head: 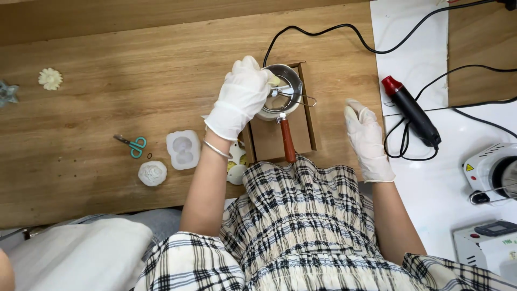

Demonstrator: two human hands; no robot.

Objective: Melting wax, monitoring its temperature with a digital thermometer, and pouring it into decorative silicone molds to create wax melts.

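Nearest the near edge of the bench (107, 178), left of the person's body, lies a round white moulded flower (153, 173). Just beyond it sits a translucent white mould (183, 149) with rounded cavities, and to its left a small pair of scissors (132, 144) with teal handles, blades pointing toward the left edge.

Right hand (368, 141): gloved in white, resting palm-down on the bench near the line where the wood meets a white sheet (409, 43). Fingers are extended and loosely together; it holds nothing.

Left hand (242, 97): gloved in white, with a thin bracelet at the wrist. It reaches over the left rim of a small metal pot (286, 81), fingers curled and pinched on a pale lump (274, 81) at the pot's rim. A thin metal tool lies across the pot's mouth; whether the hand touches it cannot be told.

The pot stands on a brown cardboard tray (272, 140) about mid-bench, its reddish-brown handle (287, 139) pointing toward the near edge.

To the right, on the white sheet, lies a black heat gun (414, 113) with a red tip, its black cord looped beside it. At the right edge stands a white heating appliance (493, 170).

Toward the far left corner lies a cream flower casting (50, 78), with a grey-blue one (7, 92) at the left edge.
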